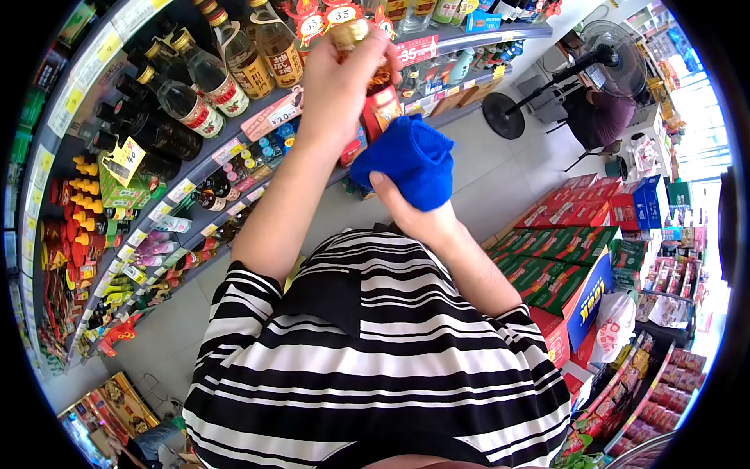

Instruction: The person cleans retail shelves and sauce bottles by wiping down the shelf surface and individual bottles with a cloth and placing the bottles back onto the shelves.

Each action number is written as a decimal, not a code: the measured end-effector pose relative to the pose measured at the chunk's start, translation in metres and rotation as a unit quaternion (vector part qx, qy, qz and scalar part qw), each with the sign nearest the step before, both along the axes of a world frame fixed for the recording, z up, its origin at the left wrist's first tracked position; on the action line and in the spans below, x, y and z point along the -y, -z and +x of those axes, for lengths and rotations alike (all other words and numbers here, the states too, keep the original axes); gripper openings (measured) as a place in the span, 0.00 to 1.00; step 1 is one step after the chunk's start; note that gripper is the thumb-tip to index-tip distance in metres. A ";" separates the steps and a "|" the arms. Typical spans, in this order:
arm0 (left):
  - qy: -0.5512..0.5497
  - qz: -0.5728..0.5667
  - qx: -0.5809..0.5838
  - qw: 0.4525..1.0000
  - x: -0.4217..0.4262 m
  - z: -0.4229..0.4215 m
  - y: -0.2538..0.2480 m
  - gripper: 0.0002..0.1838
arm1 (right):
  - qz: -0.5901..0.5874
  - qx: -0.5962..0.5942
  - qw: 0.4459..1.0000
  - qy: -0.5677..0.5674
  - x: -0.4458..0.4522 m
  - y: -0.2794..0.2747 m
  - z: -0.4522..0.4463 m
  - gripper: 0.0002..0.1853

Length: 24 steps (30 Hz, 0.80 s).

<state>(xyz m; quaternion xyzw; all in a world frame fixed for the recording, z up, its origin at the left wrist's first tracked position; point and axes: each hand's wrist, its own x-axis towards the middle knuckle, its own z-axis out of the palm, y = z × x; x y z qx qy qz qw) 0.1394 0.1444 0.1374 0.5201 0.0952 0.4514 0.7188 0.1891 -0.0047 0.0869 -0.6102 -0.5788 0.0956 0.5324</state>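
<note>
My left hand point(344, 86) is raised at the upper shelf with its fingers wrapped round the gold top of a bottle point(349, 33). Just right of it and lower, my right hand point(418, 215) grips a bunched blue cloth point(410, 160), the thumb lying over its front. A red and gold packet point(383, 109) shows between the cloth and the bottle, partly hidden. Glass bottles with gold caps point(277, 51) stand on the shelf left of my left hand. Red price tags hang along the shelf edge around the held bottle.
Curved store shelves point(176, 191) with bottles and sauces run down the left. Stacked red and green boxes point(547, 266) stand at the right. Further back are a standing fan point(609, 55) and a seated person point(601, 117). Another person's leg point(156, 438) shows at the lower left.
</note>
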 end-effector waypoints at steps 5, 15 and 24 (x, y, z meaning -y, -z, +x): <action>0.006 0.036 -0.049 0.998 0.013 -0.001 -0.002 0.09 | 0.008 -0.117 0.992 -0.055 -0.017 -0.021 0.005 0.07; 0.088 -0.103 0.059 0.989 -0.023 -0.014 -0.007 0.09 | -0.064 -0.325 0.929 -0.164 -0.005 -0.016 0.008 0.23; -0.083 -0.094 0.145 0.981 -0.024 -0.003 0.000 0.09 | 0.064 -0.675 0.719 -0.152 -0.008 0.011 -0.014 0.37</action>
